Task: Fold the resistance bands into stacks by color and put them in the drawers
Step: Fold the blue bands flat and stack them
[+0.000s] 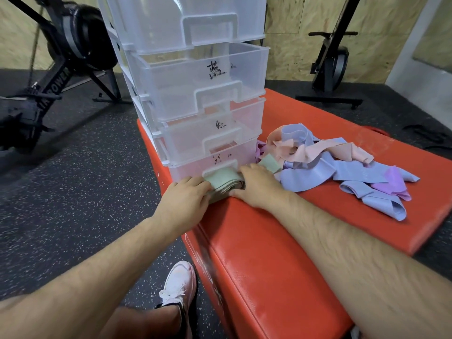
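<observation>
Faintly, "POWER" marks the exercise machine [52,81]; drawers [203,77] bear black handwriting.

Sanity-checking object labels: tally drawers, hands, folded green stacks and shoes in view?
drawers: 4
hands: 2 (left hand, right hand)
green stack: 1
shoe: 1
Total: 8

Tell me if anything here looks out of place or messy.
One green band lies loose beside the bottom drawer, at the edge of the tangled, unfolded pile of pink, blue and purple bands on the red mat, apart from the folded green stack gripped by the left hand and right hand.
</observation>
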`<action>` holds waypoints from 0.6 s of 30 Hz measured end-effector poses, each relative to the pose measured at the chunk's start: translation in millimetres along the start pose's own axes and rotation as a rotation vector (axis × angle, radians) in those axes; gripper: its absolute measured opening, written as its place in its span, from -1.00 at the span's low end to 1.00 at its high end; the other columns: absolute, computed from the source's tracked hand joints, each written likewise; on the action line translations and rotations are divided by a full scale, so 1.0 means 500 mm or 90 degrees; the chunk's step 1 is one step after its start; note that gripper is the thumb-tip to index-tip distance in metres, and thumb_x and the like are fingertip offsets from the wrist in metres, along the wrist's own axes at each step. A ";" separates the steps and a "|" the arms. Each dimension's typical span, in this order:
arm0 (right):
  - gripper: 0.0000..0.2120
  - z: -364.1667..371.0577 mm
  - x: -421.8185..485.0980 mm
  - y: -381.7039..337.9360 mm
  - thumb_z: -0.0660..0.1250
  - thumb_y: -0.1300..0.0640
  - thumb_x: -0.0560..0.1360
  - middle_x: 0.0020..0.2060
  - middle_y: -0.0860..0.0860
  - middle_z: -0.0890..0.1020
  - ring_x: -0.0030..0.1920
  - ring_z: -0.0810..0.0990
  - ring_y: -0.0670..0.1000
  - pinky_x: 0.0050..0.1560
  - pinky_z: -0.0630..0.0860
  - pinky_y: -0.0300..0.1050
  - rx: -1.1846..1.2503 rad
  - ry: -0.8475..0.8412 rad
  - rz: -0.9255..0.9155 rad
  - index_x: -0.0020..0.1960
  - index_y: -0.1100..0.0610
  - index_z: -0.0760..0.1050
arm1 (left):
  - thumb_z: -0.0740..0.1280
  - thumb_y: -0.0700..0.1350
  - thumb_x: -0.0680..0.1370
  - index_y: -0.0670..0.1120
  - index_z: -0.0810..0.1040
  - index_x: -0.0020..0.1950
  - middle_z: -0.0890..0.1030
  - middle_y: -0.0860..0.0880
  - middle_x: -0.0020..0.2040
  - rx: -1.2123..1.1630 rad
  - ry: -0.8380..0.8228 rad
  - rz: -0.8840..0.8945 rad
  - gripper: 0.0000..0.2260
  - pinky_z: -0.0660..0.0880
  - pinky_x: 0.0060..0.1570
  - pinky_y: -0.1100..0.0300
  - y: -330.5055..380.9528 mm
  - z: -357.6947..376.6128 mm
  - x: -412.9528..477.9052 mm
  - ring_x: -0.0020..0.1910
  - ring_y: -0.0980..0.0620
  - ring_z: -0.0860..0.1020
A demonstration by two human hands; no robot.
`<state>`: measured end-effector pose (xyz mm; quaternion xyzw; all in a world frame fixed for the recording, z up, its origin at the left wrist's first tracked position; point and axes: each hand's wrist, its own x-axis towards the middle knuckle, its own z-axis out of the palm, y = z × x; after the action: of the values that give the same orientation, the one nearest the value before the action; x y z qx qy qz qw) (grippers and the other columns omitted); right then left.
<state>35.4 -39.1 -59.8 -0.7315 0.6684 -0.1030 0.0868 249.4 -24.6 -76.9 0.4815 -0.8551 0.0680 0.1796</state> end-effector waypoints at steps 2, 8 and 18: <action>-0.38 0.004 0.009 0.010 0.47 -0.20 0.42 0.22 0.11 0.51 0.28 0.45 0.17 0.28 0.41 0.02 0.015 -0.001 -0.016 0.35 0.11 0.44 | 0.21 0.04 0.60 0.07 0.56 0.09 0.59 0.11 0.03 -0.006 -0.001 -0.001 -0.82 0.50 -0.11 0.08 -0.002 -0.001 0.001 0.02 -0.06 0.55; -0.46 0.012 0.023 0.026 0.57 -0.08 0.34 0.15 -0.03 0.60 0.19 0.55 0.02 0.23 0.45 -0.10 0.188 0.007 0.011 0.27 0.00 0.54 | 0.25 0.07 0.60 0.10 0.55 0.10 0.58 0.12 0.02 -0.007 -0.013 -0.003 -0.85 0.52 -0.10 0.06 -0.009 0.000 0.002 0.03 -0.05 0.55; -0.65 0.024 0.020 0.002 0.37 0.02 0.50 0.15 0.00 0.65 0.18 0.59 0.06 0.21 0.51 -0.05 0.256 0.044 0.042 0.27 0.03 0.54 | 0.25 0.02 0.59 0.07 0.53 0.13 0.57 0.10 0.06 -0.004 -0.033 -0.016 -0.84 0.50 -0.08 0.05 -0.006 -0.005 0.001 0.08 -0.07 0.53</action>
<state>38.3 -49.3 -71.2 -0.6735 0.6604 -0.2561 0.2113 252.3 -26.0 -74.4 0.4932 -0.8536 0.0506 0.1600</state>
